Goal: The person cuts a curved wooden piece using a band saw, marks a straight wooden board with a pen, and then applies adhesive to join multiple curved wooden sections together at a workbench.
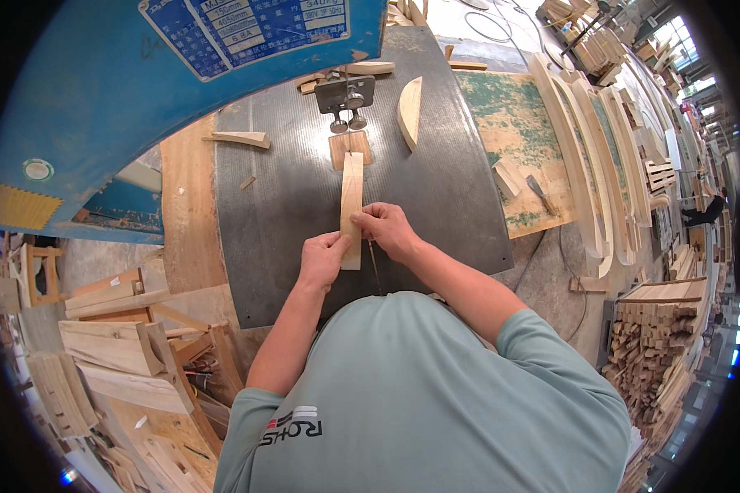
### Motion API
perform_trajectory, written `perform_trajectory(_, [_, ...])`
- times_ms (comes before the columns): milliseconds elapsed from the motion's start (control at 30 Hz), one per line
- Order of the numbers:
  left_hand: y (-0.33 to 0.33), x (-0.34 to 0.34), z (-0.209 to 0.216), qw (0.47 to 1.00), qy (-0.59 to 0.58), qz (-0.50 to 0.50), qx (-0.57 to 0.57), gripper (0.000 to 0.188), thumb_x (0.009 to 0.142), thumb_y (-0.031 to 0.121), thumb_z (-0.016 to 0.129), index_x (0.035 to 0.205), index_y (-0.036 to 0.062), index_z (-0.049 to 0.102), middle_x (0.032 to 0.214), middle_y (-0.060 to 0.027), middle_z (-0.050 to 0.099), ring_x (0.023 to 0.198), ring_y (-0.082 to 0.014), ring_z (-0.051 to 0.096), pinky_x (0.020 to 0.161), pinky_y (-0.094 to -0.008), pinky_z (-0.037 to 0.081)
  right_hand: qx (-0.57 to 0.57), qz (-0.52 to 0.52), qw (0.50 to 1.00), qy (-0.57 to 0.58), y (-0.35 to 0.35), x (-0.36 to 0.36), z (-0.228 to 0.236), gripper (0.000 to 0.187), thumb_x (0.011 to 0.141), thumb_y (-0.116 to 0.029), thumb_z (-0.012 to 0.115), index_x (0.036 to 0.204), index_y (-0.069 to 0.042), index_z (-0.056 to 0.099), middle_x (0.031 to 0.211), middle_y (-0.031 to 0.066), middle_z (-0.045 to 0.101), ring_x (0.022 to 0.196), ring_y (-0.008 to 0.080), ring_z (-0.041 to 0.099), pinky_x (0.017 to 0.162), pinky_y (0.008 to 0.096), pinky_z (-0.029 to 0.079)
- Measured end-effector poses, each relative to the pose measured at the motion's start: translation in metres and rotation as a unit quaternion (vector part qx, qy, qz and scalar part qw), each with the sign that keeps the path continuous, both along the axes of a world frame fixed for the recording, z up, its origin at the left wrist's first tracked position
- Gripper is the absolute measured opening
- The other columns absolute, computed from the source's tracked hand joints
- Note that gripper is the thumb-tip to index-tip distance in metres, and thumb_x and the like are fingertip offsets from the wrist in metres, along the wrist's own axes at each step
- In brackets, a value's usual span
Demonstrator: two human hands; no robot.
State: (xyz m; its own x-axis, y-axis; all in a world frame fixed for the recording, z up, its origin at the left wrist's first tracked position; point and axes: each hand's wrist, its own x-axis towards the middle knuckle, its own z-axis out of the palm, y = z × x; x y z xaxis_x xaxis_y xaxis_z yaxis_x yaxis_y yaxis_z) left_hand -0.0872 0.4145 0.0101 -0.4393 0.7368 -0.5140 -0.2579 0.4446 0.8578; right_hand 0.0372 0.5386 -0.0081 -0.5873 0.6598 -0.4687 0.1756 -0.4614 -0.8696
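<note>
A narrow, slightly curved strip of pale wood (353,185) lies lengthwise on the dark metal table (436,193) of a bandsaw. My left hand (324,256) pinches its left edge near the close end. On the opposite edge, a little farther up, my right hand (386,228) grips it between thumb and fingers. The strip's far end reaches the small wooden insert (349,150), at the thin blade below the guide block (345,97). Whether the blade has entered the wood is too small to tell.
The saw's blue housing (247,49) overhangs the table at the upper left. Curved offcuts (411,113) and a wedge-shaped piece (242,139) lie around the blade. On the right stand a green-stained board (518,123) with a brush (541,195), long curved boards (580,164) and stacked timber (654,337).
</note>
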Motion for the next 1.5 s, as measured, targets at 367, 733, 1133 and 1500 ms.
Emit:
perform_trajectory(367, [0.012,-0.006,0.011,0.999,0.015,-0.021,-0.037,0.022,0.096,0.018,0.072,0.105,-0.0002,0.078,0.08,0.0042,0.067,0.06,-0.0019,0.049,0.048,-0.0226,0.036,-0.004,0.005,1.0,0.011,0.011,-0.006,0.005,0.024,0.095,-0.02,0.072,0.098,0.004,0.071,0.085,0.0048,0.069,0.071,0.0105,0.061,0.064,0.0258,0.051])
perform_trajectory(733, [0.025,-0.013,-0.002,0.999,0.009,-0.018,-0.025,0.022,0.096,0.019,0.071,0.104,0.0,0.078,0.082,0.0029,0.068,0.064,-0.0037,0.052,0.054,-0.0245,0.041,0.001,-0.004,1.0,0.003,0.023,-0.012,0.002,0.025,0.095,-0.022,0.073,0.098,0.004,0.072,0.079,0.0039,0.066,0.067,0.0094,0.057,0.06,0.0252,0.048])
perform_trajectory(1133, [0.025,-0.011,-0.014,0.999,0.013,0.026,0.02,0.026,0.092,0.018,0.075,0.108,-0.0024,0.077,0.081,-0.0019,0.072,0.064,-0.0067,0.058,0.058,-0.0259,0.047,0.119,0.024,0.989,-0.079,-0.033,0.022,0.001,0.025,0.095,-0.022,0.073,0.1,0.002,0.072,0.076,0.0041,0.069,0.064,0.0099,0.062,0.059,0.027,0.052])
perform_trajectory(1500, [0.006,-0.014,-0.016,0.99,0.138,-0.019,0.028,0.029,0.087,0.013,0.075,0.11,-0.0031,0.077,0.095,-0.0102,0.079,0.082,-0.013,0.07,0.079,-0.0284,0.055,0.163,0.023,0.982,-0.095,-0.032,0.019,-0.004,0.024,0.095,-0.021,0.072,0.102,0.002,0.075,0.076,0.0059,0.07,0.065,0.0113,0.063,0.061,0.0287,0.052])
